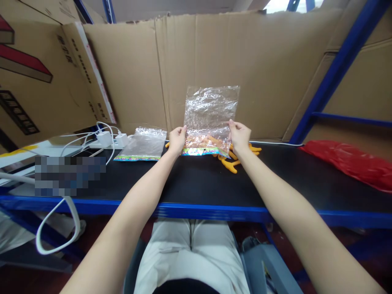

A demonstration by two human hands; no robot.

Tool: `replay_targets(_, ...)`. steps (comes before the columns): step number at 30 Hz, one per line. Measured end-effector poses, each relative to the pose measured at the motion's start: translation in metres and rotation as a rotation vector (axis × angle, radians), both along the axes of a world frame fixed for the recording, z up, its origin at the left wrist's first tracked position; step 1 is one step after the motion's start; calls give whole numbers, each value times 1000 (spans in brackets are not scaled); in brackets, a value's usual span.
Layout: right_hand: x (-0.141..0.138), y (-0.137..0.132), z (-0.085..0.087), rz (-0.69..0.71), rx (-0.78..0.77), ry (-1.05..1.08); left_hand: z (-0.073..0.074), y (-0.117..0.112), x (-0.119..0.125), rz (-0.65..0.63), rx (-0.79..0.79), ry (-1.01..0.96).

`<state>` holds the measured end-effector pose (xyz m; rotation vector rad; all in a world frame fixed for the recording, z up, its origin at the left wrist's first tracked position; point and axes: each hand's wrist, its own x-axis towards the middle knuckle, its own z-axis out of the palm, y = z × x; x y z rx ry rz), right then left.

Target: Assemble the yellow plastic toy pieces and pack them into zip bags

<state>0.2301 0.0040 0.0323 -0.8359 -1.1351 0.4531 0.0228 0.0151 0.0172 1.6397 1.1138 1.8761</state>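
A clear plastic bag [211, 108] with a colourful printed strip along its lower edge is held upright over the black tabletop. My left hand [177, 140] pinches its left edge, and my right hand [239, 136] pinches the right edge. Behind and below the bag lie several orange-yellow curved pieces [229, 164], partly hidden by it and by my right hand; their kind I cannot make out. To the left of my left hand, more clear bags [143, 143] with the same printed strip lie flat on the table.
White chargers [105, 139] with cables sit at the back left, near a blurred-out patch. A red plastic bag [346, 161] lies at the right. Cardboard [128, 73] walls the back, and a blue post [339, 69] slants up on the right. The table's blue edge [211, 211] is in front.
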Motion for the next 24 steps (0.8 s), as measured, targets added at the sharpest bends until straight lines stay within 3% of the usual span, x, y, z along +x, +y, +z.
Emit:
replay_targets(6, -5, -3, 0, 102, -68, 18, -4, 6, -4, 52, 33, -28)
replay_targets(19, -4, -1, -1, 47, -42, -46, -2, 3, -6, 40, -17, -56)
replay_targets(24, -5, 0, 0, 65, -6, -54, -3, 6, -6, 107, 2, -91)
